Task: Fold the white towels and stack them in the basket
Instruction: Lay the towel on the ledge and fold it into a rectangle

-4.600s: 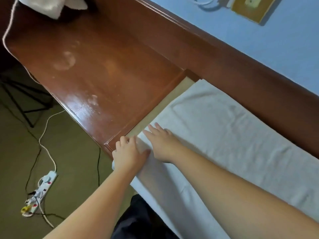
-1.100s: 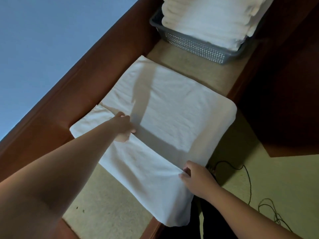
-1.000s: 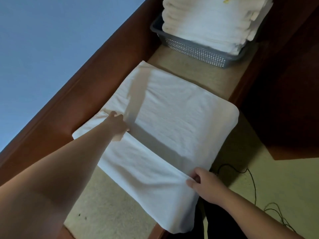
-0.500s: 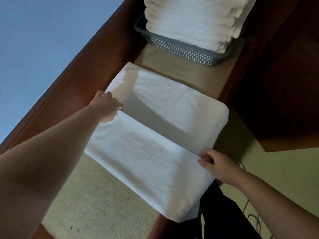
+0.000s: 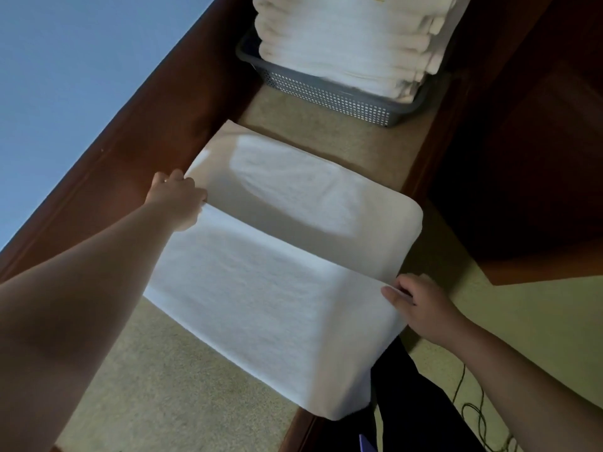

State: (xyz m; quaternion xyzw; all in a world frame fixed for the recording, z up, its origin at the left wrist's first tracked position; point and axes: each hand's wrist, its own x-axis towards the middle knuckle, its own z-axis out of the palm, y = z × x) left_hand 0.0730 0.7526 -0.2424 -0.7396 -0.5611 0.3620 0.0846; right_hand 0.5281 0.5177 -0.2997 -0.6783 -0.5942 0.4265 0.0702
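Observation:
A white towel (image 5: 261,288) lies across the beige tabletop (image 5: 169,396), its near part hanging over the table's front edge. Its near layer is lifted up and over the far layer. My left hand (image 5: 177,200) pinches the lifted edge's left corner beside the wooden back rail. My right hand (image 5: 421,305) pinches the same edge's right corner at the table's front edge. Beyond the towel stands a grey perforated basket (image 5: 326,93) holding a tall stack of folded white towels (image 5: 352,37).
A dark wooden rail (image 5: 146,125) runs along the table's left side under a blue wall (image 5: 65,76). A wooden cabinet (image 5: 522,158) stands on the right. Black cables (image 5: 476,415) lie on the floor at lower right. Dark clothing (image 5: 408,402) shows below the towel.
Both hands have carried the towel's near edge away from me toward the basket, so the top layer covers more of the lower one. The view earlier swung from the table's other end.

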